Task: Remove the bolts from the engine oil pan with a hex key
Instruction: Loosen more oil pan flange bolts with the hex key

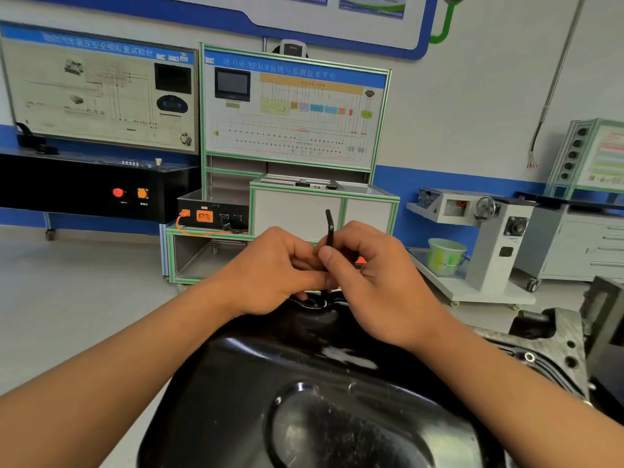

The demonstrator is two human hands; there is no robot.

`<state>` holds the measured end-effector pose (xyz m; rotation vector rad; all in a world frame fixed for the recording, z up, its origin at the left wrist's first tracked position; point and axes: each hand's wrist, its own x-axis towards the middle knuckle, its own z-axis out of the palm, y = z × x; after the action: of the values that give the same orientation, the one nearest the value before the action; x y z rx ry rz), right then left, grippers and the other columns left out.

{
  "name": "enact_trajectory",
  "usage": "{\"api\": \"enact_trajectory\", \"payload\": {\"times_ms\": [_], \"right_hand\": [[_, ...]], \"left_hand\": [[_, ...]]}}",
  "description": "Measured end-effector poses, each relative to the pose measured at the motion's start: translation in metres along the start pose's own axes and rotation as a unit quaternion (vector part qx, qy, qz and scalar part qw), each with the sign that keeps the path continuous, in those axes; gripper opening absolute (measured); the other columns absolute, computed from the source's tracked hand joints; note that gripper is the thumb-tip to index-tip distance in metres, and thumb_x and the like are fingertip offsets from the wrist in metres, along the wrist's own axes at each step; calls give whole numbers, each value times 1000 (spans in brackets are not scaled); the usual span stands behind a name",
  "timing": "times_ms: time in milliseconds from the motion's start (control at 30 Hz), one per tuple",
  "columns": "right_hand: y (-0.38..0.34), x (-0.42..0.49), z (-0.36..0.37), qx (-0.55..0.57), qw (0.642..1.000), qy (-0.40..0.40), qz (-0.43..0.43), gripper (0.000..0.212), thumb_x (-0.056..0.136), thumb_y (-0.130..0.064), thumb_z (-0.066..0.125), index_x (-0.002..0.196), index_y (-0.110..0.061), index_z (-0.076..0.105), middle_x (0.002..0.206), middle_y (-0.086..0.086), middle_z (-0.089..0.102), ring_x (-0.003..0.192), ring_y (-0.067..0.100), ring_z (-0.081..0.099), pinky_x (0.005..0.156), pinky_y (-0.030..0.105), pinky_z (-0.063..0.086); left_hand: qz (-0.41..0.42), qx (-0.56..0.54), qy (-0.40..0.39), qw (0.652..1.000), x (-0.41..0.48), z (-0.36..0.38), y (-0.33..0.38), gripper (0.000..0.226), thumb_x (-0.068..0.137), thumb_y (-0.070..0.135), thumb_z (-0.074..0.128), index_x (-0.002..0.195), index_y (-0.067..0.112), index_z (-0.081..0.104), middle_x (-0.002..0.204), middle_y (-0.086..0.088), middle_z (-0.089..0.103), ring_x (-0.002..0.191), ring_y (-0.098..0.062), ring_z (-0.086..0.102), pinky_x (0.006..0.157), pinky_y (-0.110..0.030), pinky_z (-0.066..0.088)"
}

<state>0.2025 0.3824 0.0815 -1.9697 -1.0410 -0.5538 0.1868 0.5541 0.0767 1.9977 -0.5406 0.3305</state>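
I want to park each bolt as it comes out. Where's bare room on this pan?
Bare: the broad top of the oil pan between the forearms, nearer than the hands, down to its oval hollow. Crowded: the far rim, where the left hand and right hand bunch round the hex key. The right flange is narrow, with what looks like a bolt.

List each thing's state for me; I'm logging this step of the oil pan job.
oil pan: seated on the engine block.
hex key: upright, tip down at the pan's far edge.
left hand: pinches the key's lower shaft.
right hand: grips the key higher up.
green bucket: upright.
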Motion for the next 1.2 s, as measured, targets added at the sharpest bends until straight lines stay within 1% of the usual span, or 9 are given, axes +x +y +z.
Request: {"api": "enact_trajectory", "payload": {"times_ms": [133, 200, 267, 367, 433, 600, 800, 1033, 1200], "right_hand": [[-1, 0, -1, 1, 1000, 14, -7, 18, 99, -12, 58, 82, -14, 63, 81, 3, 60, 76, 13, 55, 67, 20, 43], [1, 0, -2, 14, 998, 56, 0, 18, 100, -13, 57, 83, -10, 62, 79, 5, 59, 74, 15, 53, 66, 22, 42], [3, 1, -3, 43, 993, 112, 23, 17, 100, -15, 56, 87, -8, 64, 78, 6, 59, 73, 16, 52, 67, 26, 43], [5, 2, -5, 82, 981, 163, 62, 18, 100, -18, 56, 88, -10, 65, 75, 7, 57, 66, 11, 47, 63, 26, 41], [6, 2, -5, 84, 980, 165, 70, 19, 100, -19, 55, 87, -10, 65, 74, 7, 56, 65, 12, 46, 62, 27, 40], [6, 1, -3, 67, 989, 125, 48, 18, 101, -18, 56, 88, -9, 66, 77, 4, 58, 69, 14, 51, 66, 27, 43], [4, 0, -2, 21, 999, 37, 12, 23, 100, -14, 57, 80, -25, 58, 79, 0, 57, 74, 10, 52, 68, 19, 42], [3, 0, -2, -12, 1000, -18, -23, 18, 101, -12, 55, 87, -20, 63, 84, -2, 56, 79, 12, 55, 72, 21, 42], [-1, -3, -1, -73, 988, -96, -95, 10, 101, -12, 54, 98, -11, 63, 95, -2, 53, 86, 14, 52, 78, 31, 45]], "left_hand": [[-10, 17, -17, 1000, 2, 0, -2, 6, 80, 23, 77, 84, 26, 81, 82, 0, 78, 79, -13, 72, 80, -38, 59], [-38, 71, -39, 996, 4, -1, -4, 14, 84, 28, 77, 94, 19, 80, 90, 0, 78, 91, -20, 73, 90, -44, 56], [-65, 130, -65, 987, 7, 0, -8, 13, 89, 32, 71, 99, 27, 78, 91, 11, 76, 89, -8, 71, 88, -34, 54], [-100, 147, -111, 978, 9, 1, -6, 28, 97, 13, 55, 107, 30, 75, 95, 16, 75, 86, 5, 67, 83, -17, 49], [-108, 146, -120, 976, 9, 1, -5, 43, 92, -2, 46, 106, 28, 73, 97, 10, 75, 86, 1, 68, 84, -17, 51], [-108, 94, -90, 986, 9, 2, -9, 45, 86, -16, 39, 101, 15, 69, 96, -7, 75, 91, -24, 71, 87, -33, 56], [-119, 47, -73, 989, 10, 1, -12, 44, 85, -20, 37, 105, 6, 67, 99, -19, 73, 88, -24, 70, 86, -37, 54], [-110, 36, -86, 990, 6, 1, -6, 57, 82, -20, 41, 82, 27, 73, 80, 5, 75, 83, -14, 69, 88, -38, 53], [-92, 89, -78, 989, 3, 0, 0, 6, 71, 10, 62, 77, 10, 64, 69, 2, 60, 67, -11, 53, 69, -32, 42]]}}
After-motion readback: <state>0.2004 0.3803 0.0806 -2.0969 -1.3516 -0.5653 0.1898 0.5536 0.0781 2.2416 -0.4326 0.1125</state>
